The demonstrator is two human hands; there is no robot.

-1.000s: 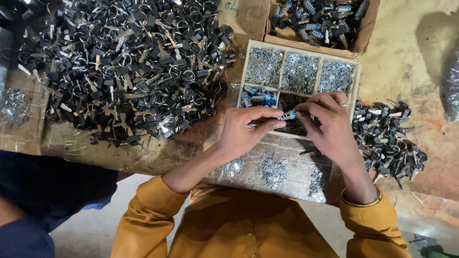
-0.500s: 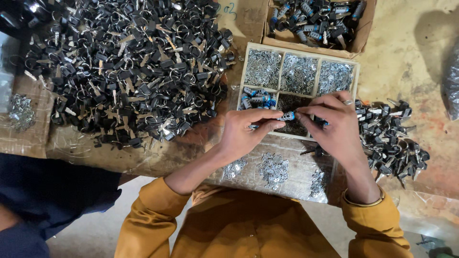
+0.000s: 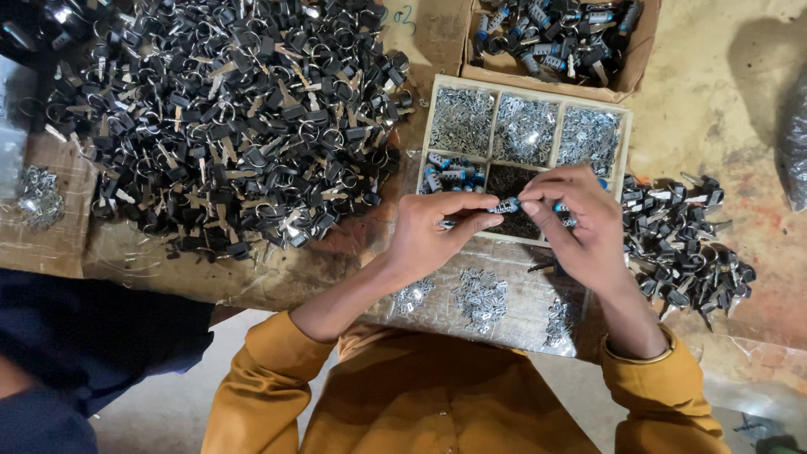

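**Both hands pinched on one small lock cylinder over the parts tray**

So here's the scene: the left hand point(image 3: 433, 235) and the right hand point(image 3: 580, 223) meet over the middle of a wooden compartment tray point(image 3: 626, 126). Between them is a small silver-and-blue lock cylinder point(image 3: 504, 205), held just above the tray's dark middle compartment. The left thumb and forefinger are closed on its left end, and the right fingertips are pinched together at its right end. Can't really tell if the right hand is gripping the cylinder itself or some tiny bit going into it, the view's too small there.

The tray's far row has three compartments full of small silver metal bits point(image 3: 525, 126). The near-left compartment has a few more blue cylinders point(image 3: 450, 176).

To the left, well apart from the hands, there's a huge pile of black-headed keys on rings point(image 3: 227, 118) covering the table. A smaller heap of black keys point(image 3: 681, 244) sits just right of the right wrist. At the far edge, a cardboard box point(image 3: 643, 59) holds more cylinders. Near the person, under the wrists, a clear plastic sheet point(image 3: 521, 324) has little clusters of silver pieces on it. Mustard-yellow sleeves point(image 3: 269, 361) on both arms.
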